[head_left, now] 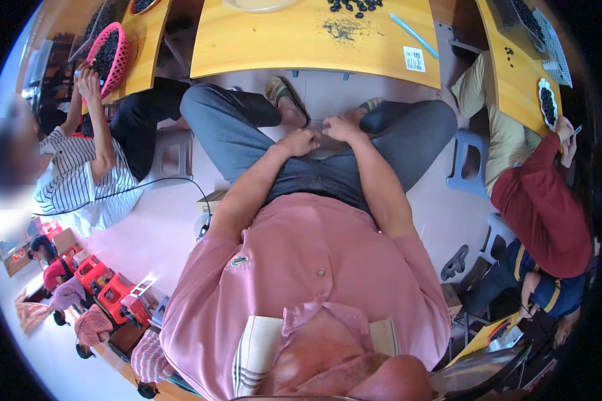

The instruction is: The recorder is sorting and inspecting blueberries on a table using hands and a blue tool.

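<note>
My left hand (302, 142) rests over my lap between my spread knees, its fingers curled in. Close beside it is my right hand (341, 129), also with bent fingers, a small gap between the two. I see no object in either hand. Both are below the near edge of a yellow table (261, 43), apart from it. On the table lie several small dark round pieces (356, 7), a patch of dark crumbs (344, 28), a light-blue stick (413, 35), a white printed label (414, 59) and part of a pale round dish (257, 4).
At left, a person in a striped top (90, 174) handles a pink basket (110, 60) of dark pieces. At right, a person in dark red (545, 200) works by a white dish (548, 103). A blue stool (467, 164) and a black cable (147, 182) are nearby.
</note>
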The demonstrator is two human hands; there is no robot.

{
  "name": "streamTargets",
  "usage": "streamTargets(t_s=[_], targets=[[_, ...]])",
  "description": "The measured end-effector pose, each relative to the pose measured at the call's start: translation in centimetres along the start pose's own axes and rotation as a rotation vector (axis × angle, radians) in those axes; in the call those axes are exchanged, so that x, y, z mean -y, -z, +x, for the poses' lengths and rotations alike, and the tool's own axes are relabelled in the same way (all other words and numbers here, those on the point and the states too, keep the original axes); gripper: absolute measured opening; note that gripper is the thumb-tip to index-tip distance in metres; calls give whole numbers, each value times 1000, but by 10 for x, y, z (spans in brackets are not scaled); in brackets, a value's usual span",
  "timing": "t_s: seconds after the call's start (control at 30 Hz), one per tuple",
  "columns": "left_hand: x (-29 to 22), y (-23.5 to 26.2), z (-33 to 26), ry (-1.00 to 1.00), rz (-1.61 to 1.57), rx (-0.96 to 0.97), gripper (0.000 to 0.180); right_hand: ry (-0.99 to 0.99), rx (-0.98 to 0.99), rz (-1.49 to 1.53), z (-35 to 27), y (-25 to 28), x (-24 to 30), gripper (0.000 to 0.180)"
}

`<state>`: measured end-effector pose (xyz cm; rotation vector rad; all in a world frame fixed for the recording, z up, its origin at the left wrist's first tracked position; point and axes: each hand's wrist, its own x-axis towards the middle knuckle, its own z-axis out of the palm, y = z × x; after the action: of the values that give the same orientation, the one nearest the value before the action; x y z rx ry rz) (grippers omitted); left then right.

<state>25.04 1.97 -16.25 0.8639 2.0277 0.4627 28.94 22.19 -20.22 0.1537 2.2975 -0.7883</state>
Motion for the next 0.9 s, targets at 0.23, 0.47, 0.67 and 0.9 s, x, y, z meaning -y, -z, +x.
streamTargets(t_s=[0.23,0.47,0.67,0.9], targets=[[0,-2,4,7,-15,-37,44,-10,45,-56,4,0,-5,51],[9,-6,6,-117,-144,-143,41,39,-80,-299,40,-43,-49,33],[16,1,18,-138,-238,-240,38,52,-99,-236,90,-59,-106,33],[12,-2,-1,-146,-86,-185,39,-43,-83,-237,30,-35,-24,42]])
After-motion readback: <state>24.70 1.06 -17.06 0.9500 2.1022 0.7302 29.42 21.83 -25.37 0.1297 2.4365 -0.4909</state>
